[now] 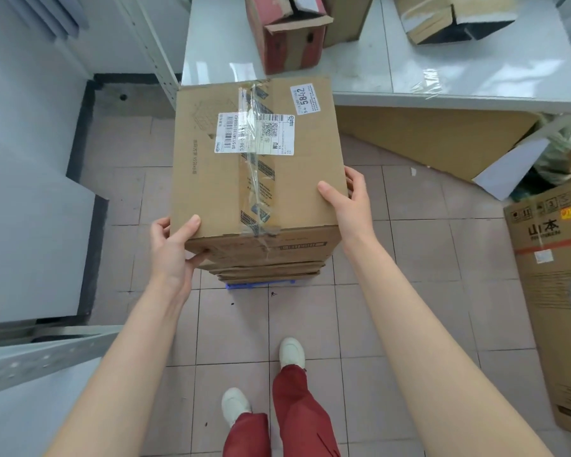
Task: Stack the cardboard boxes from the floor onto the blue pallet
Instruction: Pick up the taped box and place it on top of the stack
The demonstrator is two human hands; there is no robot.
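Observation:
A taped brown cardboard box [208,179] with white shipping labels fills the middle of the view. It sits on top of a stack of other cardboard boxes [267,270]. Under the stack only a thin strip of the blue pallet [261,285] shows. My left hand [173,245] grips the top box at its near left corner, thumb on the lid. On the right edge my right hand [350,202] holds the same box, thumb on top and fingers down the side.
A white table [475,77] stands behind with a red and brown box [287,37] and an open box [452,18] on it. A tall printed carton [554,291] stands on the tiled floor at right. Flat cardboard [426,136] leans under the table. Grey shelving [30,225] lines the left.

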